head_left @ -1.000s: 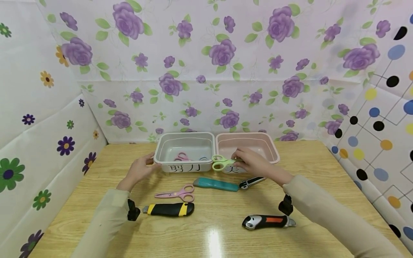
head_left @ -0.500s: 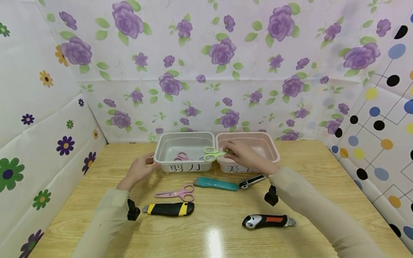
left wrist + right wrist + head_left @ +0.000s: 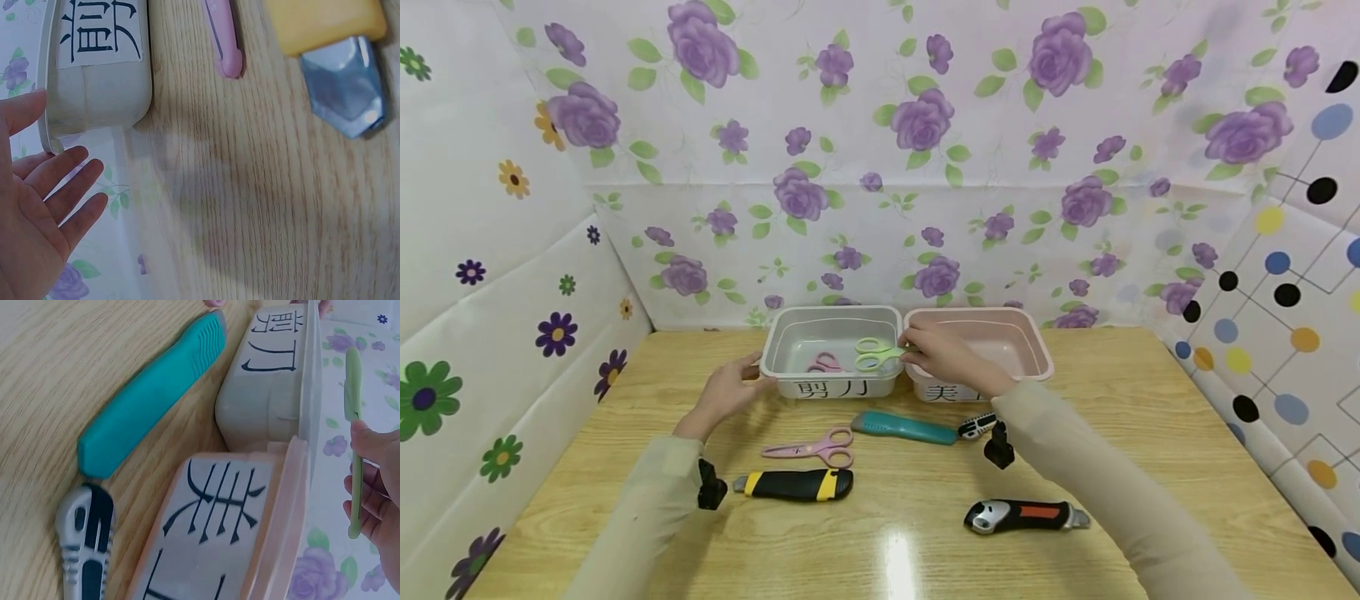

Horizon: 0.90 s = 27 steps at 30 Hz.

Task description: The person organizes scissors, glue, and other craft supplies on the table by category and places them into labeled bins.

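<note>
My right grip [image 3: 943, 354] is closed in a pinch on the green scissors [image 3: 889, 353], which are up over the front right of the grey bin [image 3: 831, 325]. I have them by the blade end [image 3: 356, 475], I think because that leaves the loops [image 3: 354, 375] reaching out ahead, clear of my knuckles.

My left grip [image 3: 728, 392] is loose, pinching nothing that I can make out; it touches the grey bin's near left corner, probably to steady it. The label [image 3: 832, 389] faces me, I suppose so it reads at a glance: 剪刀, scissors, which suits the pink pair [image 3: 827, 362] inside. The pink bin [image 3: 977, 321] stands just beside, its own label partly behind my arm. The mauve scissors [image 3: 812, 450] and the cutters [image 3: 906, 427] lie loose on the tabletop [image 3: 910, 492], in front of both bins.

From my head, the loops could pass for lying in the bin. The right wrist view turns the scissors edge-on and shows them above the rims, thumb [image 3: 373, 442] on one side and fingers [image 3: 372, 494] on the other. Only the left wrist view shows my other fingers [image 3: 75, 186] spread free past the corner; neither wrist view shows inside the bins.
</note>
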Each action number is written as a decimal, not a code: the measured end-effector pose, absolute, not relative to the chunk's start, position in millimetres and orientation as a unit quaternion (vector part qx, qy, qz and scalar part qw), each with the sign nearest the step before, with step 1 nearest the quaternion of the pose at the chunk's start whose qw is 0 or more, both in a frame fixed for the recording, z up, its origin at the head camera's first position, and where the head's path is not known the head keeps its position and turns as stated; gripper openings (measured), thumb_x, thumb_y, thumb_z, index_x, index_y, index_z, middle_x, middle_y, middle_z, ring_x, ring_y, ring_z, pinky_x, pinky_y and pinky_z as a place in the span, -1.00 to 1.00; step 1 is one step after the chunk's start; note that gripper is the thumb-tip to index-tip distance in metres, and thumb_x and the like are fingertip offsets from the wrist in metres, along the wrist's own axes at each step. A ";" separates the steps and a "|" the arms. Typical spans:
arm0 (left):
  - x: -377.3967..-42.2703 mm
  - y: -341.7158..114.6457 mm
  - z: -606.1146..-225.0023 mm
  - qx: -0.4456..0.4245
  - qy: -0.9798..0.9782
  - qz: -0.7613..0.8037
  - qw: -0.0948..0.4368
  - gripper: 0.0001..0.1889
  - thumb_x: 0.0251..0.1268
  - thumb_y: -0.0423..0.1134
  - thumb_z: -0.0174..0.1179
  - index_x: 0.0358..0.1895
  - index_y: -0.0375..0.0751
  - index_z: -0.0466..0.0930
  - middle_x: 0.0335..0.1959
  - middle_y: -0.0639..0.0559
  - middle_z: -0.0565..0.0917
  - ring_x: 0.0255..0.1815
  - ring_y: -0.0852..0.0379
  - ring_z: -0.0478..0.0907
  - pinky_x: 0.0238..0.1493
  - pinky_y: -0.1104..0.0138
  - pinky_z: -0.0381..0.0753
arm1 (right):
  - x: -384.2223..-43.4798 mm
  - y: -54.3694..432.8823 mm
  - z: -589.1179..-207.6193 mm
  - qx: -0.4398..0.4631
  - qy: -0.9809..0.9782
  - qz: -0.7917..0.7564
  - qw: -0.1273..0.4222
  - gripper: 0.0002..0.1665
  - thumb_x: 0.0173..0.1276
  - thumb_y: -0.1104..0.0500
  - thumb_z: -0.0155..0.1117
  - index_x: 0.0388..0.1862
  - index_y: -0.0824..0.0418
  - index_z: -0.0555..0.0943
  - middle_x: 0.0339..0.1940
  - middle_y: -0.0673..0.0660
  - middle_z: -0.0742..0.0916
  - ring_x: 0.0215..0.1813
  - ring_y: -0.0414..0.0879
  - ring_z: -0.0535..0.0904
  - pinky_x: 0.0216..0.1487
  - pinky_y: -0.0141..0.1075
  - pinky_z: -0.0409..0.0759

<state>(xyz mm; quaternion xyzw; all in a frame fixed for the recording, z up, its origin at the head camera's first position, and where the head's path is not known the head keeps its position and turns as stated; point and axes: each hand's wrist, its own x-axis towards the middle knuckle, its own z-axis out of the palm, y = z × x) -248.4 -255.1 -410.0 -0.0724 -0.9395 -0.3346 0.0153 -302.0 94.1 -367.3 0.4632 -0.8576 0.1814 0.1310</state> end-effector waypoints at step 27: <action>-250.4 -255.4 -411.6 -0.064 -0.941 -0.332 0.003 -0.28 0.24 0.03 0.10 0.36 -0.33 0.13 0.11 -0.34 0.47 0.12 -0.26 0.41 0.07 -0.13 0.36 | -313.2 46.2 -381.3 0.424 -0.885 0.179 0.070 -0.79 0.30 0.18 0.17 -0.17 0.28 0.58 -0.27 0.12 0.56 -0.22 -0.07 0.46 -0.21 -0.30 0.46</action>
